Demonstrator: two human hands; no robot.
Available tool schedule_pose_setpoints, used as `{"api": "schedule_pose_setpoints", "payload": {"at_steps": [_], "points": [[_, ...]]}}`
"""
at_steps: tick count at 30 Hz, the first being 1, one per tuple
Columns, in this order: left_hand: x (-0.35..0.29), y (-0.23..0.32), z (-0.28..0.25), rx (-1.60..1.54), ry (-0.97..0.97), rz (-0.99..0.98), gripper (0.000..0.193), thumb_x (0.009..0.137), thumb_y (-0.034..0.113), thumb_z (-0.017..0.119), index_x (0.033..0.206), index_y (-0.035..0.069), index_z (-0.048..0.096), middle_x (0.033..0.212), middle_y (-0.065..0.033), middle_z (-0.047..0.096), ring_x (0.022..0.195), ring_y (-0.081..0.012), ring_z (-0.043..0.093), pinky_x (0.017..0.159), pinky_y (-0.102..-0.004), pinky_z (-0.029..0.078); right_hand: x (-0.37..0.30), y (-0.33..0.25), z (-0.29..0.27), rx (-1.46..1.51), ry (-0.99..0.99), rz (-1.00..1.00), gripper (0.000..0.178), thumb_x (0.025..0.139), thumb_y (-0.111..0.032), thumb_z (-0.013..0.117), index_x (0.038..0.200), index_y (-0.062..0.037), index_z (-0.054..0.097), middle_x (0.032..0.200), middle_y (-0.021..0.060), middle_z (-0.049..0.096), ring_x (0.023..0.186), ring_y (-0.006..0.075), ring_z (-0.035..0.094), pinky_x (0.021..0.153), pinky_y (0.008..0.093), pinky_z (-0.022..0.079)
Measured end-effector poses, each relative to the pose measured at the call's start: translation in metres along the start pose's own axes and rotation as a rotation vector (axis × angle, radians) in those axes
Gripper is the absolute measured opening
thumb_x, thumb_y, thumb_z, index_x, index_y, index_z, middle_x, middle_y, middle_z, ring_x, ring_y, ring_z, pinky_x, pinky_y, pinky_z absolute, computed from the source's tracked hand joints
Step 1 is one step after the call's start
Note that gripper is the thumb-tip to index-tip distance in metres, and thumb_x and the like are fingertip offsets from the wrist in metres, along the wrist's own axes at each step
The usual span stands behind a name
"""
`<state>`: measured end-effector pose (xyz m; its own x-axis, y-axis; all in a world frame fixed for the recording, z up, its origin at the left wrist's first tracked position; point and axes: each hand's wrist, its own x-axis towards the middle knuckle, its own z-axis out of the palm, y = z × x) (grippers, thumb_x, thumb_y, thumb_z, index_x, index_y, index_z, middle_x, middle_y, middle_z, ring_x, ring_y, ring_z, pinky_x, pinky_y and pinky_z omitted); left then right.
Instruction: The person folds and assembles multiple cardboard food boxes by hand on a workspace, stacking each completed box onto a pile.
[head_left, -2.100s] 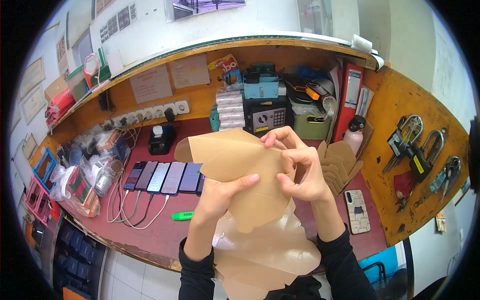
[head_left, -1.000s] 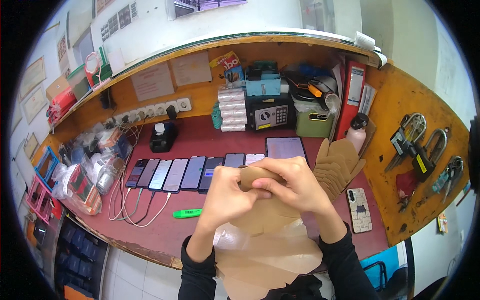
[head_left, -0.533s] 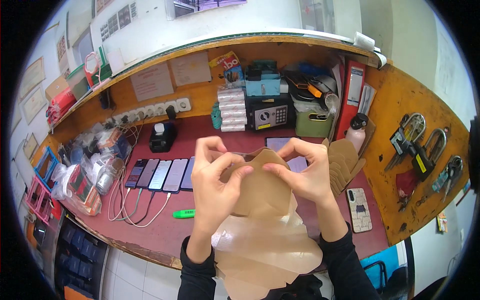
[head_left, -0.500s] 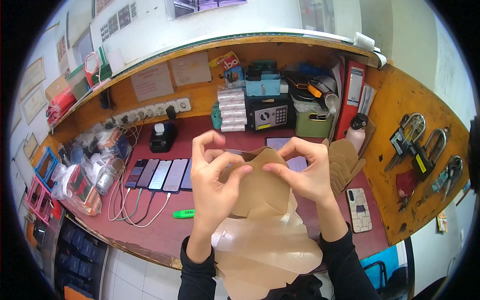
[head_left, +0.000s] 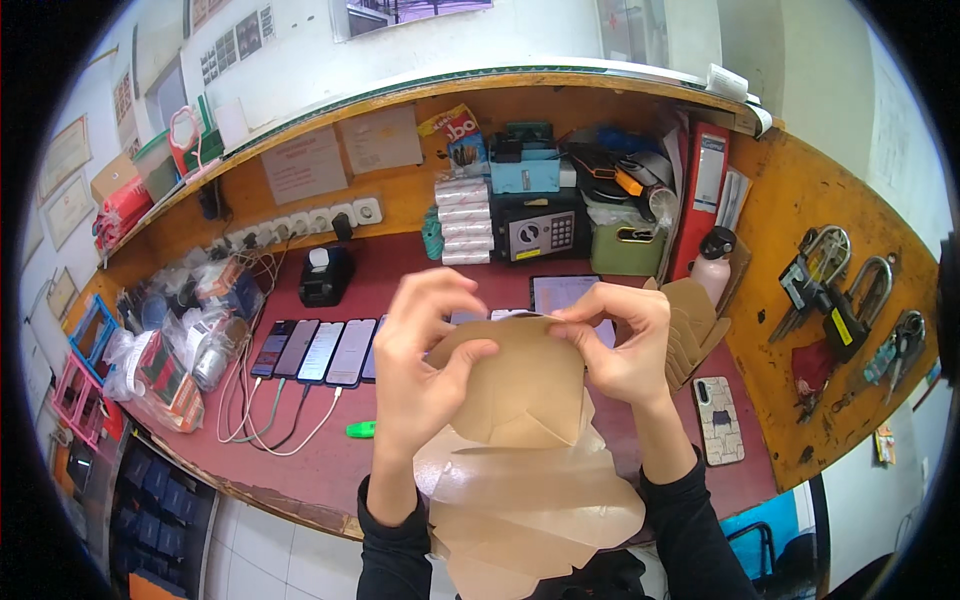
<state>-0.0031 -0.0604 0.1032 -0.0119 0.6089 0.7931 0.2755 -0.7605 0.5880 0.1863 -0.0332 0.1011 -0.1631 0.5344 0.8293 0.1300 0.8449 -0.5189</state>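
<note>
A brown cardboard food box [head_left: 520, 390], partly folded, is between my two hands over the near part of the desk. At its top right corner my right hand [head_left: 625, 345] is closed, thumb and forefinger pinching the edge. My left hand [head_left: 425, 365] is at the box's left side, its thumb against the front panel and its other fingers curled above and behind the edge. Below the box, flat brown cardboard blanks [head_left: 540, 500] with a glossy face lie stacked toward my body.
Folded brown boxes [head_left: 690, 325] stand nested right of my right hand, near a patterned phone [head_left: 719, 420]. Several phones [head_left: 320, 352] with charging cables lie at left, behind a green highlighter [head_left: 361, 429]. A small safe [head_left: 545, 235] and a red binder [head_left: 702, 190] line the back.
My left fingers have lifted and loosened from the box's top edge. The right hand's pinch has shifted to the top right corner, and the front panel now looks wider and flatter.
</note>
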Motion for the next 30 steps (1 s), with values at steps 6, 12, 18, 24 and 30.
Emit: {"api": "schedule_pose_setpoints", "payload": {"at_steps": [6,12,18,24,30], "points": [[-0.001,-0.006,-0.015,-0.786,0.062,-0.286,0.032,0.079,0.012,0.062,0.102,0.005,0.04,0.101,-0.0062,0.044,0.088,-0.0091,0.052,0.068,-0.0178,0.043,0.002,0.0,0.004,0.046,0.208,-0.181,0.018,0.068,0.01,0.062,0.082,0.0013,0.068,0.08,0.0114,0.067,0.069,0.0134,0.063,0.061,0.0221,0.049],[-0.001,-0.018,-0.032,-0.719,-0.348,-0.432,0.042,0.076,0.01,0.064,0.114,-0.001,0.048,0.105,-0.0082,0.057,0.091,-0.0118,0.056,0.072,-0.0232,0.047,0.003,-0.002,-0.002,-0.041,0.23,-0.367,0.025,0.063,0.011,0.062,0.084,0.0002,0.068,0.087,0.0132,0.068,0.085,0.0233,0.065,0.076,0.0297,0.052],[-0.013,0.001,-0.026,-0.643,-0.494,-0.619,0.052,0.073,0.005,0.07,0.12,0.001,0.049,0.108,-0.0053,0.058,0.095,-0.0112,0.055,0.074,-0.0256,0.049,0.01,-0.009,-0.007,-0.182,-0.045,-0.472,0.029,0.058,0.007,0.062,0.082,-0.0059,0.07,0.089,0.0097,0.068,0.093,0.0278,0.064,0.078,0.0304,0.052],[-0.012,0.002,-0.023,-0.537,-0.605,-0.596,0.05,0.075,-0.001,0.067,0.122,0.001,0.047,0.111,-0.0059,0.057,0.102,-0.0135,0.053,0.081,-0.0277,0.047,0.008,-0.003,-0.012,-0.249,-0.206,-0.506,0.028,0.055,0.003,0.058,0.076,-0.0097,0.071,0.081,0.004,0.069,0.087,0.026,0.066,0.062,0.0249,0.05],[-0.009,-0.011,-0.01,-0.626,-0.569,-0.678,0.067,0.063,-0.007,0.073,0.123,-0.001,0.045,0.114,-0.0075,0.056,0.107,-0.0161,0.051,0.089,-0.0315,0.04,0.013,-0.002,-0.025,-0.069,-0.155,-0.558,0.027,0.047,-0.001,0.049,0.065,-0.0061,0.069,0.071,0.0064,0.068,0.08,0.03,0.067,0.049,0.0246,0.046]]}}
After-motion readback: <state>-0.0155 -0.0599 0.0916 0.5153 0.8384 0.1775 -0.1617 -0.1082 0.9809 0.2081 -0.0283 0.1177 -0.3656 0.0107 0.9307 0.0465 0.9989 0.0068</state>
